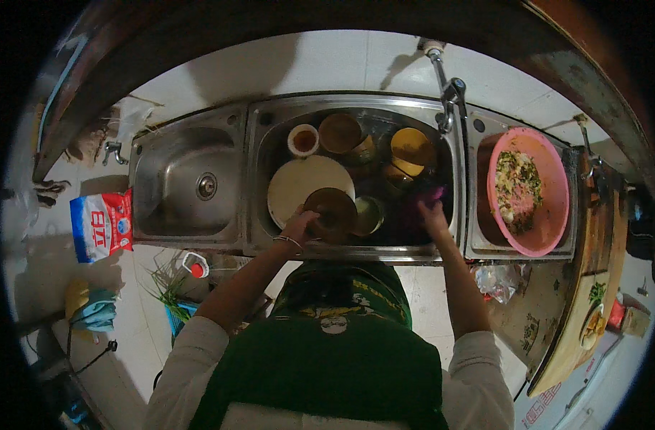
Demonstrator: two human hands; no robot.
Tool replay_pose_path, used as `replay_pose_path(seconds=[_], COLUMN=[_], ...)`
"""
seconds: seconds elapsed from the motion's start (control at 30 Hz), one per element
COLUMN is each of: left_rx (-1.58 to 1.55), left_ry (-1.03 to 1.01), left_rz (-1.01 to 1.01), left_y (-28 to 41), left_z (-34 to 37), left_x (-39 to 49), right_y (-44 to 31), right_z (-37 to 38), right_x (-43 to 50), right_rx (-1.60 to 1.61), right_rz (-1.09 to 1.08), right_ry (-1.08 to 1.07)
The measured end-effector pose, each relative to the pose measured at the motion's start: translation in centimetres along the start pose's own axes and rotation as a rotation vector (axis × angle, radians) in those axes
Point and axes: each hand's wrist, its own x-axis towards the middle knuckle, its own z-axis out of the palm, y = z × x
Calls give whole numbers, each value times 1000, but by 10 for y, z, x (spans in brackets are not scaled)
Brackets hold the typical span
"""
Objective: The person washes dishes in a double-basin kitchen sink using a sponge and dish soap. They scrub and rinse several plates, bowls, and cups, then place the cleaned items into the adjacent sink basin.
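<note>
My left hand [301, 224] grips the rim of a dark bowl [332, 210] in the middle basin of a steel sink [354, 252]. That bowl overlaps a large white plate [290, 185]. At the basin's right side, my right hand [434, 215] touches a purple cloth or scrubber [413, 207], partly dark and blurred; its exact hold is unclear. Just right of the dark bowl sits a pale greenish bowl [368, 216]. Behind are a small white cup with brown contents [303, 141], a brownish bowl [340, 133] and a yellow bowl [412, 146].
A chrome faucet [452, 102] rises behind the middle basin. The left basin [188, 183] has a drain. A pink plastic basin [558, 193] holding food scraps stands in the right basin. A detergent bag [102, 227] lies left of the sink; a wooden board [564, 344] is at right.
</note>
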Motion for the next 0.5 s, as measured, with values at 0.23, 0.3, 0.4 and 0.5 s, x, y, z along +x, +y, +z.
replay_pose_path(seconds=[0.23, 0.3, 0.4, 0.5], left_rx=[-130, -55, 19, -86], left_ry=[53, 58, 86, 89], left_rz=[-151, -153, -121, -136], left_y=[10, 14, 18, 19], left_z=[31, 34, 35, 34], left_x=[6, 5, 0, -2], right_y=[26, 15, -4, -8], right_z=[37, 32, 26, 29], right_x=[11, 17, 22, 14], right_rx=[-983, -776, -1017, 295], right_rz=[-439, -448, -664, 117], right_ry=[-314, -244, -495, -342])
